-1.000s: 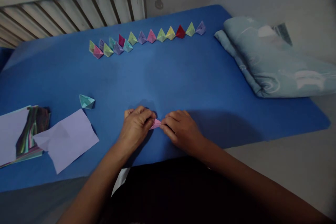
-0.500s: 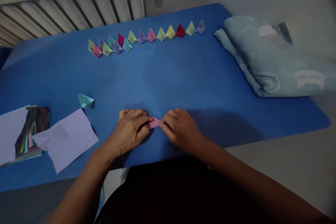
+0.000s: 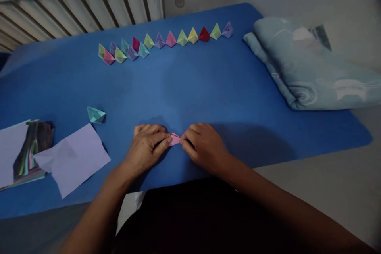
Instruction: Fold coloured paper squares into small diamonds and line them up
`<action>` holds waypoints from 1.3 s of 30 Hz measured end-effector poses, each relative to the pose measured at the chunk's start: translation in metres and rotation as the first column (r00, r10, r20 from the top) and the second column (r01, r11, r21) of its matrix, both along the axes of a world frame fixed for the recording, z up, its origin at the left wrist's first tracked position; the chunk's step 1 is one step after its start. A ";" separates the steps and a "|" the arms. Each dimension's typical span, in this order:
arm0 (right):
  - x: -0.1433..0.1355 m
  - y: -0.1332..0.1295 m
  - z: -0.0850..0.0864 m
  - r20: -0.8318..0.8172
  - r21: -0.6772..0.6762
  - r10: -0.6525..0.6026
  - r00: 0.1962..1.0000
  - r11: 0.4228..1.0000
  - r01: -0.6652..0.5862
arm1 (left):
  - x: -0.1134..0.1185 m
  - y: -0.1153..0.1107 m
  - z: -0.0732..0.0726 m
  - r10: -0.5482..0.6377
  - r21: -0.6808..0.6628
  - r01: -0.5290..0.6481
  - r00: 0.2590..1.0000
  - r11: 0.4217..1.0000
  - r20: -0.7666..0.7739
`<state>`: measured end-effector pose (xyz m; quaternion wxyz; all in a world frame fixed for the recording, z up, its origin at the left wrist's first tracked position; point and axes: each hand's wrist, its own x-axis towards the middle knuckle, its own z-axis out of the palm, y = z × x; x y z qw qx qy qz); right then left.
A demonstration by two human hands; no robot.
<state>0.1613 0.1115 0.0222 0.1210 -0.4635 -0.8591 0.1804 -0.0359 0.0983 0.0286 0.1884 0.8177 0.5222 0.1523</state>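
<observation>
Between my two hands, low over the blue surface [image 3: 190, 91], is a small folded pink paper [image 3: 175, 139]. My left hand [image 3: 149, 143] pinches its left end with thumb and fingers. At the right tip, my right hand [image 3: 204, 143] grips the paper between thumb and curled fingers. Parts of the paper are hidden under the fingertips. To the left of my left hand lies a teal paper boat [image 3: 96, 115], and below that a loose lilac sheet [image 3: 77, 158] with creases.
Several coloured paper boats [image 3: 170, 39] stand in a row at the back. A stack of paper [image 3: 12, 154] lies at far left. On the right rests a folded grey-green blanket [image 3: 315, 63]. A white radiator [image 3: 83, 8] runs along the back wall.
My left thumb has shifted up onto the pink paper, and a little more of the paper shows between the hands. My right hand stays almost in place.
</observation>
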 end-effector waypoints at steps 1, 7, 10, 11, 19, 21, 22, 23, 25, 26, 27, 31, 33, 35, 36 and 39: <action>0.000 0.000 0.001 -0.003 -0.003 -0.002 1.000 1.000 0.002 | 0.000 0.000 -0.001 0.010 0.004 -0.010 1.000 1.000 0.000; 0.000 0.002 0.003 -0.008 -0.028 -0.010 1.000 1.000 0.010 | 0.003 0.000 -0.005 0.064 -0.001 -0.064 0.998 0.998 0.010; 0.000 0.002 0.002 0.002 -0.029 -0.019 1.000 0.999 0.019 | 0.006 -0.001 -0.005 0.107 -0.005 -0.107 0.994 0.994 0.025; 0.000 0.002 0.002 0.003 -0.028 -0.020 1.000 0.999 0.020 | 0.007 -0.001 -0.005 0.122 -0.012 -0.121 0.992 0.993 0.027; 0.000 0.002 0.003 0.003 -0.052 -0.037 0.999 0.998 0.038 | 0.020 -0.004 0.002 0.249 -0.053 -0.250 0.968 0.967 -0.024; -0.001 0.002 0.003 0.000 -0.066 -0.048 0.999 0.997 0.048 | 0.023 -0.004 0.003 0.271 -0.052 -0.273 0.962 0.961 -0.035; -0.001 0.003 0.004 0.000 -0.070 -0.052 0.999 0.996 0.051 | 0.024 -0.004 0.003 0.281 -0.050 -0.283 0.959 0.958 -0.040; -0.001 0.003 0.004 0.002 -0.072 -0.056 0.998 0.996 0.056 | 0.025 -0.004 0.004 0.292 -0.048 -0.294 0.956 0.955 -0.044; -0.001 0.003 0.005 0.010 -0.072 -0.064 0.998 0.995 0.064 | 0.026 -0.005 0.004 0.310 -0.044 -0.312 0.950 0.949 -0.049; -0.001 0.003 0.005 0.012 -0.070 -0.067 0.998 0.995 0.068 | 0.027 -0.005 0.004 0.314 -0.044 -0.316 0.948 0.948 -0.051; -0.001 0.003 0.005 0.013 -0.068 -0.072 0.997 0.995 0.073 | 0.027 -0.005 0.003 0.317 -0.042 -0.319 0.947 0.947 -0.052; -0.002 0.003 0.004 0.007 -0.059 -0.073 0.997 0.996 0.073 | 0.026 -0.006 0.002 0.321 -0.037 -0.323 0.946 0.946 -0.051; -0.002 0.004 0.004 0.006 -0.062 -0.069 0.998 0.996 0.069 | 0.023 -0.007 0.001 0.316 -0.035 -0.318 0.947 0.947 -0.056; -0.002 0.005 0.004 0.018 -0.074 -0.062 0.998 0.995 0.063 | 0.021 -0.008 -0.003 0.318 -0.015 -0.320 0.945 0.947 -0.074; -0.003 0.005 0.005 0.027 -0.083 -0.056 0.998 0.995 0.058 | 0.019 -0.009 -0.005 0.323 0.003 -0.324 0.943 0.946 -0.085; -0.003 0.006 0.008 0.047 -0.101 -0.049 0.998 0.993 0.053 | 0.017 -0.011 -0.012 0.341 0.096 -0.331 0.933 0.939 -0.114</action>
